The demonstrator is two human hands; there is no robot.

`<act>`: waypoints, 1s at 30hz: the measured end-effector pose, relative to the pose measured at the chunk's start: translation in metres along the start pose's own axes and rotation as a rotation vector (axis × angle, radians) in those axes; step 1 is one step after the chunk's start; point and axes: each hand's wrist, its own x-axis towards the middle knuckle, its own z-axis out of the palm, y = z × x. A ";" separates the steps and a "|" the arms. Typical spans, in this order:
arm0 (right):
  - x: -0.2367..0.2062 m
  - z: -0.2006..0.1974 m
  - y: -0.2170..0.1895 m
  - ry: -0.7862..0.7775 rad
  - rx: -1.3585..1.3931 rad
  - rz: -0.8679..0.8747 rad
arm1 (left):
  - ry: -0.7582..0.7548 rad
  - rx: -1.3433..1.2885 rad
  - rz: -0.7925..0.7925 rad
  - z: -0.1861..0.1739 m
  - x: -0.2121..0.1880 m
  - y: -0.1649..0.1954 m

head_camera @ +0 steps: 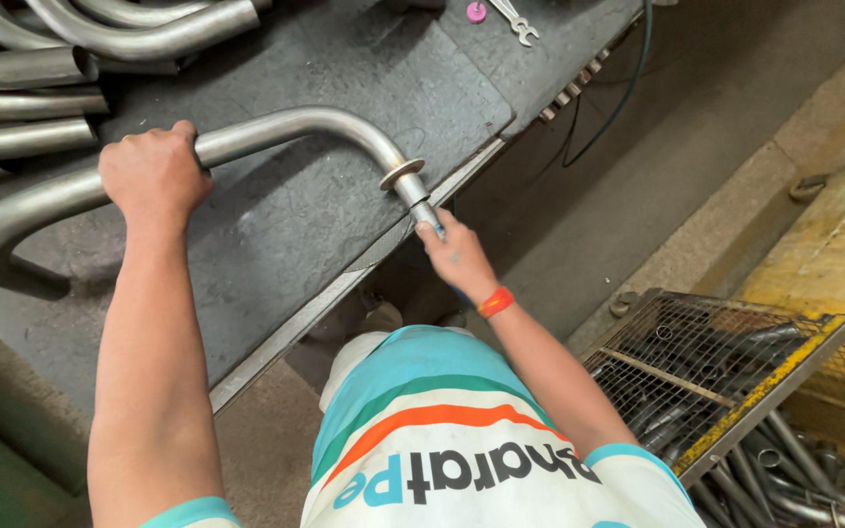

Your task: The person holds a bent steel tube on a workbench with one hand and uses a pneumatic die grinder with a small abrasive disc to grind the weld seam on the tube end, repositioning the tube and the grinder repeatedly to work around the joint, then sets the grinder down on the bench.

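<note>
My left hand (154, 174) is wrapped tight over the bent steel pipe (276, 132), fingers curled around it and pressing it down on the dark bench (276, 254). My right hand (457, 256) pinches the pipe's short narrow end (422, 207) between fingertips and thumb, just below the round flange (402, 174). Something blue shows at my fingertips; too small to tell what it is.

The pipe lies across the bench, its elbow turning toward me, and the flanged end hangs over the bench edge.

Doing this well, as I judge it: keep the left hand's weight steady so the pipe cannot roll, and keep the right-hand fingers clear of the flange's edge. The overhanging end wants a light, square touch, not a twist that lifts the long leg off the bench.

Counts:
- one pipe in hand, one flange on it
- spare bent pipes (70, 59) at the far left of the bench: at least five, some cut off by the edge of view
- one spanner (515, 22), one small pink disc (476, 12) at the far edge
- one wire basket (735, 376) on the floor at my right, holding more pipes, too tangled to count
- one orange wristband (496, 301) on my right wrist
</note>
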 end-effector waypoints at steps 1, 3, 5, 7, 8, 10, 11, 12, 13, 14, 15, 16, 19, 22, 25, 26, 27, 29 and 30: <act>0.001 0.000 0.000 -0.035 0.013 0.027 | 0.010 0.009 0.003 -0.001 0.000 0.000; 0.002 -0.001 0.002 -0.093 0.040 0.087 | 0.021 0.019 0.013 -0.001 0.000 0.000; 0.002 -0.001 0.004 0.032 -0.057 -0.052 | 0.021 0.010 0.015 -0.001 -0.001 0.001; 0.003 -0.001 0.008 0.010 -0.012 -0.022 | 0.028 0.004 0.013 0.000 0.000 0.002; 0.006 -0.003 0.010 -0.076 0.084 0.082 | 0.030 0.005 0.008 0.001 0.000 0.001; 0.005 -0.001 0.014 -0.099 0.110 0.104 | 0.020 0.028 0.004 0.002 -0.001 0.002; 0.006 0.000 0.015 -0.031 0.033 0.011 | 0.022 0.036 0.003 0.002 0.000 0.002; 0.006 0.000 0.016 0.036 -0.050 -0.081 | 0.022 0.024 0.004 0.002 0.001 0.002; 0.006 0.001 0.017 0.007 -0.006 -0.040 | 0.020 0.012 0.004 0.003 0.000 0.002; 0.006 0.001 0.017 -0.026 0.038 -0.004 | 0.019 0.001 -0.003 0.003 0.001 0.002; 0.006 0.001 0.016 -0.064 0.085 0.031 | 0.033 0.006 -0.001 0.002 0.001 0.002; 0.005 0.002 0.015 -0.063 0.073 0.015 | 0.040 0.015 0.007 0.002 0.000 0.001; 0.004 -0.002 0.009 -0.030 0.021 -0.009 | 0.029 0.019 0.009 0.002 0.001 0.002; 0.005 -0.003 0.003 -0.051 0.011 0.062 | 0.025 0.010 0.005 0.001 0.003 0.003; 0.007 -0.004 0.003 -0.089 0.086 0.118 | 0.026 0.013 0.013 0.001 0.003 0.002; 0.007 -0.003 0.004 -0.034 0.042 0.052 | 0.032 0.007 0.015 0.002 0.003 0.002; 0.006 -0.002 0.006 0.017 -0.004 -0.012 | 0.026 0.004 0.017 0.003 0.003 0.003; 0.010 -0.004 0.011 -0.108 0.120 0.078 | 0.020 0.006 0.005 0.004 0.005 0.002; 0.010 -0.004 0.013 -0.174 0.187 0.130 | 0.023 0.015 0.006 0.005 0.004 0.001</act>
